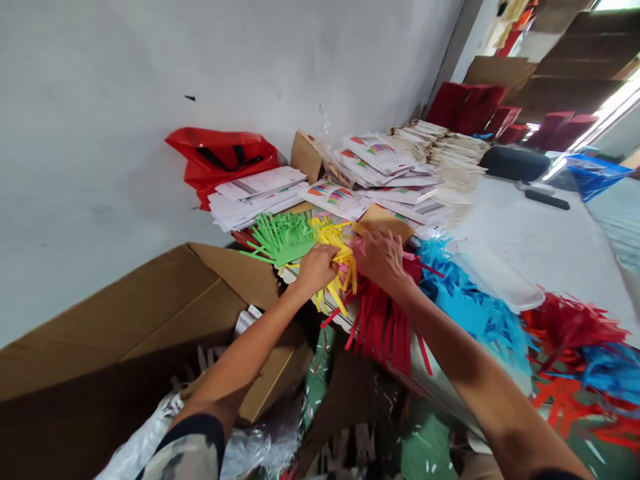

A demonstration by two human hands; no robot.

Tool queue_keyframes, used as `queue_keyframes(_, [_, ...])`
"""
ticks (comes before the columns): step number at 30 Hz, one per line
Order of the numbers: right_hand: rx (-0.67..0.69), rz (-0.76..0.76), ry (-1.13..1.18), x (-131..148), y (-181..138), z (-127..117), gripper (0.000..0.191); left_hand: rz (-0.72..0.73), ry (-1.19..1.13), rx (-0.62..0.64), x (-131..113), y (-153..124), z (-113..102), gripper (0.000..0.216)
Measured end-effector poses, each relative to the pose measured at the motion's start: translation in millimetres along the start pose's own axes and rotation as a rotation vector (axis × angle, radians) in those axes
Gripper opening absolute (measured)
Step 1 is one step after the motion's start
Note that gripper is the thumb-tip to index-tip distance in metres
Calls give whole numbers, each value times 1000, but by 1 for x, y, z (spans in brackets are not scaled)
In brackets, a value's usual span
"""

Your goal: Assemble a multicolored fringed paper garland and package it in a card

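Note:
My left hand [319,268] is closed on yellow fringed paper [330,232] at the table's near edge. Beside it, my right hand [383,259] has its fingers curled down over pink paper strips [359,247]; the fingertips are partly hidden. Just behind that hand lies a brown card piece [383,220]. Green fringed paper [286,237] spreads to the left of my left hand. Below my right hand and forearm, dark red fringed paper [383,327] hangs over the edge. A heap of blue fringed paper [465,303] lies to the right.
Stacks of printed white packets [380,157] and a red plastic bag [225,157] stand along the wall. An open cardboard box [200,287] is at the lower left. On the right are a clear plastic tray [500,273], a black-handled tool [547,199] and red fringed paper [570,323].

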State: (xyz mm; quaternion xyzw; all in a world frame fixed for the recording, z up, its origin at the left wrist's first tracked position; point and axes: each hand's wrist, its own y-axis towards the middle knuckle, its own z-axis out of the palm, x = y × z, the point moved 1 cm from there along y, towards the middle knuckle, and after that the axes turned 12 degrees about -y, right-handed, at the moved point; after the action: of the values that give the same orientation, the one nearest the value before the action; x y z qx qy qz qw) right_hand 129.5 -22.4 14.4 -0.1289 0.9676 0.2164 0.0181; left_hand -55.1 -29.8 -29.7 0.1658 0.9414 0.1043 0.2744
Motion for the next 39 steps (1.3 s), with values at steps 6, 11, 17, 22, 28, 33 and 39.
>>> queue_keyframes(6, [92,48,40,0,5,27,22,-37,-11,-53,26,7,-10,47])
queue_keyframes(11, [-149,25,199,-21,-30,23,21,-30,-12,-105,46,11,-23,48])
queue_keyframes(17, [-383,-112,300,-34,-69,21,21,24,62,-124,34,7,-28,32])
queue_keyframes(22, [-408,-171,309,-33,-79,13,17,174,-95,-215,-6,14,-36,27])
queue_keyframes(28, [-447,-146,304,-32,-86,7,17,127,-431,-75,-23,34,-15,18])
queue_keyframes(33, [-286,-66,277,-35,-95,4,21,63,-616,-85,-17,37,5,22])
queue_keyframes(39, [-249,99,211,-29,-94,-6,36,196,-672,-46,-31,36,-2,8])
